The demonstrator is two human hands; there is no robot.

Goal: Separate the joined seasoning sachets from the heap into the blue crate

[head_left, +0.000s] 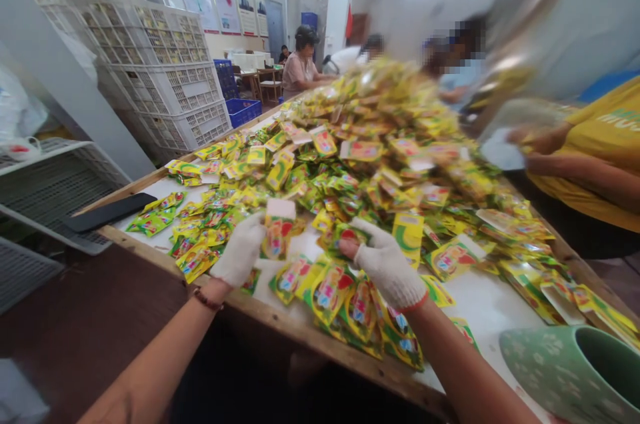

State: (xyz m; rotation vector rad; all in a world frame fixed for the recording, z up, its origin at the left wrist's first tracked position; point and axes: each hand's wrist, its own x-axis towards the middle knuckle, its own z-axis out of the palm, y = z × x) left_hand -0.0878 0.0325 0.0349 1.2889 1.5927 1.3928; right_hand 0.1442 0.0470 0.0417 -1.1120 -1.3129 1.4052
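Note:
My left hand (241, 249), in a white knit glove, is closed on the edge of a small yellow and red box (278, 231) with a white flap standing up. My right hand (383, 261), gloved with the thumb tip bare, pinches a yellow-green candy packet (334, 237), slightly blurred. Between my forearms, a fanned row of yellow packets (345, 301) lies along the near edge of the white tabletop (480, 301). Just beyond my hands, loose green and yellow packets (300, 184) lie at the foot of a tall heap (395, 111) of packets and boxes.
A wooden rim (295, 331) borders the table. At the left corner lies a dark flat object (113, 211); a green flowered container (550, 371) stands at the near right. White crates (180, 87) are stacked at the left. A person in yellow (600, 151) works at the right; others sit farther back.

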